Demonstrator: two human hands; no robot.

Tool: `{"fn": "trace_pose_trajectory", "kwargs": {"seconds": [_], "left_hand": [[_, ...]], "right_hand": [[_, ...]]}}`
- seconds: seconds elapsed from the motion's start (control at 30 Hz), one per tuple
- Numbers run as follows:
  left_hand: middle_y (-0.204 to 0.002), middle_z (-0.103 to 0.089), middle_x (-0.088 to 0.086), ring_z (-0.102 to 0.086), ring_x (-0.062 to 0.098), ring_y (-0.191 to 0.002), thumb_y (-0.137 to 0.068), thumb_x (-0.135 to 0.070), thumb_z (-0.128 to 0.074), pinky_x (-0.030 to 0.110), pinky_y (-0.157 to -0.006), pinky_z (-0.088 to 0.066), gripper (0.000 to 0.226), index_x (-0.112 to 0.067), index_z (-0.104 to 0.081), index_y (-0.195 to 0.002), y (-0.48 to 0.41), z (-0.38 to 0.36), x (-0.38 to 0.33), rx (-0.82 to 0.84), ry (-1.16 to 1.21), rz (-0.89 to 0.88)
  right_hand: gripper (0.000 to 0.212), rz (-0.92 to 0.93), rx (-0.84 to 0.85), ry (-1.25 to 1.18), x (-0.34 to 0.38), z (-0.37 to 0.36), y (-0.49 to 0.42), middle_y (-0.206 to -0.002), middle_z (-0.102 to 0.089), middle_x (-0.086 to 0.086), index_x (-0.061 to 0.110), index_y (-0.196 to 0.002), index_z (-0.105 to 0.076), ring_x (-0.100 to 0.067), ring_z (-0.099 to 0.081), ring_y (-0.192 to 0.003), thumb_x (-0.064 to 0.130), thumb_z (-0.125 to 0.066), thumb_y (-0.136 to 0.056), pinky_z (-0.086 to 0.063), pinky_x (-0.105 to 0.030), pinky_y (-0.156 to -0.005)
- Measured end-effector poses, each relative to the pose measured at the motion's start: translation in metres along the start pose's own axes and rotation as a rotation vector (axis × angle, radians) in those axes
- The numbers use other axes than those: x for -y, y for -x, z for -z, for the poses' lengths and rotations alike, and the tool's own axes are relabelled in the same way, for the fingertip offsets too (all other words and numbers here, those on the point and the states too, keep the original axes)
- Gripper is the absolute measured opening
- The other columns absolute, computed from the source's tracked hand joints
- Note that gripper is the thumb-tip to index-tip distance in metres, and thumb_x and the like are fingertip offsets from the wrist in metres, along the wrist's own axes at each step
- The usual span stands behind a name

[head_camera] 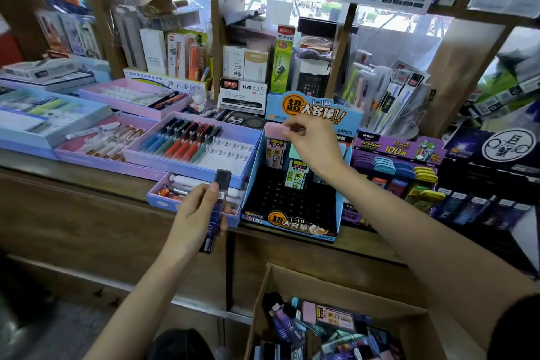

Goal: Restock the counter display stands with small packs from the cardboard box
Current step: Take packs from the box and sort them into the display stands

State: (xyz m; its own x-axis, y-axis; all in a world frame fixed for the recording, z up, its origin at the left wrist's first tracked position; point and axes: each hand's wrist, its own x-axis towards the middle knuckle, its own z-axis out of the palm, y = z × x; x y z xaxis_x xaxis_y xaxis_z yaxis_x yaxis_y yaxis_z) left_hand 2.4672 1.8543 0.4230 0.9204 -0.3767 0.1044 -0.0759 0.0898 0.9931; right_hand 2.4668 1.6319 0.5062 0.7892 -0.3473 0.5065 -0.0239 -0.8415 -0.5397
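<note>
Leftmost, a lilac tray of coloured pens point(193, 145) sits on the wooden bench point(87, 175), the left hand point(193, 216) has its grip clamped round a slim dark plastic pack point(212, 225), and the right hand point(317, 146) pinches a small pink pack point(274, 129) over the blue cardboard display stand point(292, 202), above the open brown cardboard box point(344, 289).

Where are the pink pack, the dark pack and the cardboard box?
pink pack point(274, 129): head view, on its exposed left end.
dark pack point(223, 178): head view, on its upper end.
cardboard box point(336, 286): head view, on its inner back wall.
</note>
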Motion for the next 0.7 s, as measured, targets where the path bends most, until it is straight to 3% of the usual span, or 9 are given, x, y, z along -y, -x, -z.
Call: {"fn": "trace_pose_trajectory", "kwargs": {"seconds": [0.2,0.33,0.4,0.5,0.63,0.7], "left_hand": [[-0.052,-0.057,0.002,-0.051,0.013,-0.043,-0.097,-0.031,-0.043,0.019,-0.043,-0.044,0.033,-0.003,-0.052,-0.082,0.0,0.0,0.001,0.001,-0.018,0.004],[-0.057,-0.062,0.002,-0.05,0.013,-0.041,-0.099,-0.025,-0.042,0.02,-0.04,-0.042,0.025,-0.008,-0.052,-0.083,0.001,-0.002,-0.001,0.016,0.056,0.062],[-0.061,-0.063,0.001,-0.049,0.013,-0.041,-0.099,-0.023,-0.041,0.02,-0.039,-0.041,0.023,-0.008,-0.051,-0.084,0.002,-0.003,-0.001,0.033,0.077,0.074],[-0.062,-0.064,0.001,-0.05,0.013,-0.042,-0.099,-0.022,-0.041,0.022,-0.039,-0.042,0.022,-0.009,-0.052,-0.084,0.004,-0.005,-0.003,0.039,0.087,0.076],[-0.063,-0.062,0.004,-0.051,0.013,-0.043,-0.099,-0.022,-0.042,0.022,-0.04,-0.043,0.024,-0.01,-0.053,-0.081,0.006,-0.009,-0.009,0.05,0.068,0.051],[-0.064,-0.062,0.003,-0.051,0.013,-0.044,-0.099,-0.022,-0.041,0.022,-0.041,-0.043,0.023,-0.009,-0.052,-0.083,0.008,-0.014,-0.013,0.073,0.079,0.048]], "right_hand": [[0.017,-0.06,0.042,-0.051,-0.002,-0.003,0.0,-0.089,-0.068,0.0,0.013,-0.1,-0.071,-0.013,-0.057,-0.082,0.012,-0.066,-0.084,-0.048,-0.03,-0.081],[0.016,-0.063,0.036,-0.013,-0.001,-0.006,0.002,-0.071,-0.057,0.012,0.017,-0.1,-0.056,-0.017,-0.06,-0.075,0.01,-0.061,-0.086,-0.051,-0.033,-0.071],[0.011,-0.016,0.071,0.067,0.0,-0.007,0.002,-0.08,-0.063,0.003,0.014,-0.098,-0.058,-0.021,-0.06,-0.079,0.01,-0.054,-0.089,-0.052,-0.036,-0.074],[0.023,0.071,0.089,0.214,-0.002,-0.01,0.006,-0.104,-0.065,-0.009,0.006,-0.106,-0.064,-0.025,-0.057,-0.097,0.013,-0.045,-0.094,-0.047,-0.039,-0.085],[0.029,0.195,0.07,0.428,-0.005,-0.004,0.005,-0.107,-0.048,-0.009,0.005,-0.107,-0.066,-0.025,-0.04,-0.104,0.019,-0.043,-0.096,-0.036,-0.036,-0.089],[0.029,0.183,0.108,0.4,-0.002,0.005,0.005,-0.111,-0.047,-0.008,0.007,-0.112,-0.064,-0.024,-0.037,-0.107,0.022,-0.045,-0.096,-0.033,-0.034,-0.093]]}}
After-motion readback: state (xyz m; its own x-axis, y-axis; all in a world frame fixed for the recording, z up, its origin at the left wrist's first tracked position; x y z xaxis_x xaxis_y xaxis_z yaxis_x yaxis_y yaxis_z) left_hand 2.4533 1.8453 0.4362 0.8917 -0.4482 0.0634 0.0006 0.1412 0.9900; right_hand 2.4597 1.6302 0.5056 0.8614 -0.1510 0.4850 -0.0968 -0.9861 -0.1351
